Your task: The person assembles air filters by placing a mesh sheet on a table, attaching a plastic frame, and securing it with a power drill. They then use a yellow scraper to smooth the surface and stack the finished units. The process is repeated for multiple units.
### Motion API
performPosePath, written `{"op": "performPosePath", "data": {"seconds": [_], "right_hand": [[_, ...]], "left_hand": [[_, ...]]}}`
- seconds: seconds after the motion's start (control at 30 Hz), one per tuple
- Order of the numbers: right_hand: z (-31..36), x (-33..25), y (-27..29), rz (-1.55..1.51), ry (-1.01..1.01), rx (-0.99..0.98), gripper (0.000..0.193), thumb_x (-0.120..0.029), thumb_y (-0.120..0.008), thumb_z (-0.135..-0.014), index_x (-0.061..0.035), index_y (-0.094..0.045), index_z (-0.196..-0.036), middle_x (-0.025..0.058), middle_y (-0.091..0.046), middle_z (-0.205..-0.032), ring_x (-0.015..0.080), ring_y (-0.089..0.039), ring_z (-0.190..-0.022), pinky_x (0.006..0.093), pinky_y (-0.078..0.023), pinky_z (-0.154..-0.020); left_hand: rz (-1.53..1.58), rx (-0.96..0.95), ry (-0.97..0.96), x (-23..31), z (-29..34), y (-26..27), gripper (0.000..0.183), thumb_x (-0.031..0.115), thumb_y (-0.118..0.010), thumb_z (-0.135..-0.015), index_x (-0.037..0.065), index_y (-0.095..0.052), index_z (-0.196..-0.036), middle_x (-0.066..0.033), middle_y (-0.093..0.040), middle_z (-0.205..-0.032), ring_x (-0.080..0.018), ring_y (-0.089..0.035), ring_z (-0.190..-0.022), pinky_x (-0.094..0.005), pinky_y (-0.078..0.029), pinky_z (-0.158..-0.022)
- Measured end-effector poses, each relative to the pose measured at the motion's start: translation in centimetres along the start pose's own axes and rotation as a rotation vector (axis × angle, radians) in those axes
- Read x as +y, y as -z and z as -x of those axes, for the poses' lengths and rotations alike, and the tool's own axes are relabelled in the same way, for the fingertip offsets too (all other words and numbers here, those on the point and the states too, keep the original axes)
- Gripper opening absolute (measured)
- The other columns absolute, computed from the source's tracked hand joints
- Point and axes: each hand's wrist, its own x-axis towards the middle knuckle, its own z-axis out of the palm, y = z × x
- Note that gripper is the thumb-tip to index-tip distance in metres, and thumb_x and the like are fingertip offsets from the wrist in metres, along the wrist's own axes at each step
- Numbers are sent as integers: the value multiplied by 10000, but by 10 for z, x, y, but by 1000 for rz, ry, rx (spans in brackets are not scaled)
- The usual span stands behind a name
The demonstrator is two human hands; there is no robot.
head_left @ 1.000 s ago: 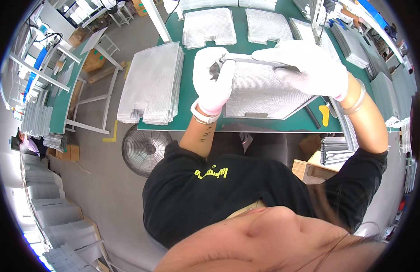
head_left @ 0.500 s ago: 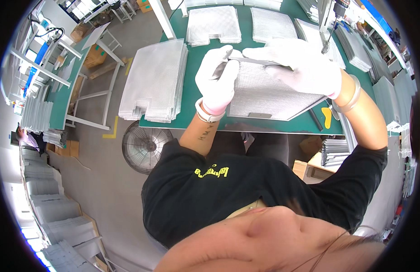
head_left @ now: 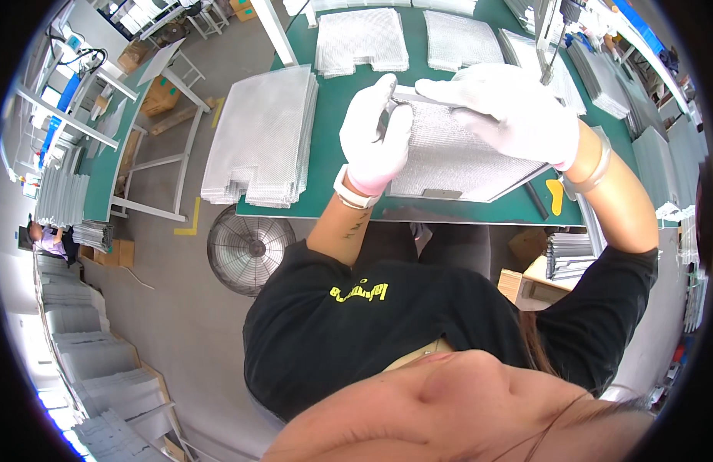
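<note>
A silvery mesh panel [head_left: 479, 165] lies on the green table in front of me, with a small grey plate [head_left: 442, 194] at its near edge. My left hand [head_left: 374, 138], in a white glove, is curled at the panel's far left corner. My right hand [head_left: 518, 112], gloved too, reaches over the far edge with its fingers bent around it. Between the fingertips of both hands shows a short piece of a grey metal strip [head_left: 407, 93] along that edge. My gloves hide the rest of the strip, and whether it sits on the panel is unclear.
Stacks of notched mesh sheets stand at the left [head_left: 260, 135] and far side [head_left: 362, 42]. Near my right forearm lie a yellow tool [head_left: 556, 197] and a black rod [head_left: 536, 202]. A power screwdriver [head_left: 572, 11] hangs beyond my right hand. A floor fan [head_left: 252, 248] stands below the table.
The metal strip, earlier in plain sight between my hands, is now lower against the panel's far edge and mostly covered. My left hand has shifted slightly right; the right has barely moved.
</note>
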Motion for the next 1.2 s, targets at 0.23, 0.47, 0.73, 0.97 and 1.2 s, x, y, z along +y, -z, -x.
{"op": "performPosePath", "data": {"seconds": [0.23,0.47,0.73,0.97,1.2], "right_hand": [[2,-7,0,-24,-23,-39,416,-149,-591,-944,-136,-630,-1358,108,-693,-1114,300,-649,-984,395,-523,-912],[16,1,-15,273,172,107,483,-94,-670,-853,-111,-638,-1334,85,-651,-907,272,-632,-838,371,-518,-795],[12,-4,0,277,97,23,415,-134,-708,-822,-63,-666,-1229,108,-661,-986,296,-639,-904,387,-521,-836],[106,-43,-39,195,-13,59,125,-176,-696,-772,-100,-646,-858,68,-613,-791,269,-615,-746,396,-499,-670],[204,-91,-169,-140,-158,-249,79,-204,-666,-782,-139,-621,-778,45,-595,-767,257,-638,-734,398,-513,-657]], "left_hand": [[76,1,-2,1,12,2,405,-90,-638,-896,-68,-594,-1298,-128,-644,-1190,-197,-648,-1032,-312,-514,-899],[181,5,59,10,3,0,339,-101,-619,-868,-42,-575,-1199,-106,-614,-1054,-144,-613,-878,-280,-517,-781],[186,-27,49,-7,11,11,273,-35,-622,-892,-38,-554,-1157,-90,-644,-900,-119,-607,-756,-279,-503,-642],[274,-1166,-111,52,-7,11,116,166,-620,-742,65,-638,-795,-98,-565,-712,-311,-538,-624,-442,-441,-607],[428,-1423,-147,27,172,24,246,210,-706,-844,34,-634,-1000,-124,-614,-948,-302,-621,-920,-399,-514,-815]]}}
